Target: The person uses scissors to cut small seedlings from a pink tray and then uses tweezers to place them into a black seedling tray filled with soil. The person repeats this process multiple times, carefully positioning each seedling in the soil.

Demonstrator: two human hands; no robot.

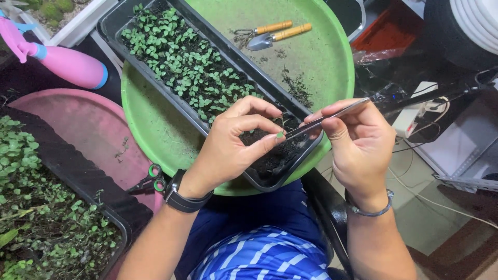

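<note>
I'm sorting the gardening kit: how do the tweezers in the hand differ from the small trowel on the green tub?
The tweezers are thin, all metal, and held in the right hand above the black seedling tray. The small trowel has a broad blade and a wooden handle, and lies untouched on the green tub. Both have shiny metal working ends.

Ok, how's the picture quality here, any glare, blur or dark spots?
Head view: even, soft light with no hard shadows; the seedling tray and both hands, left and right, are sharp; a bright sheen runs along the tweezers; the right side beyond the green basin is dim; edges bend slightly from the wide lens.
</note>
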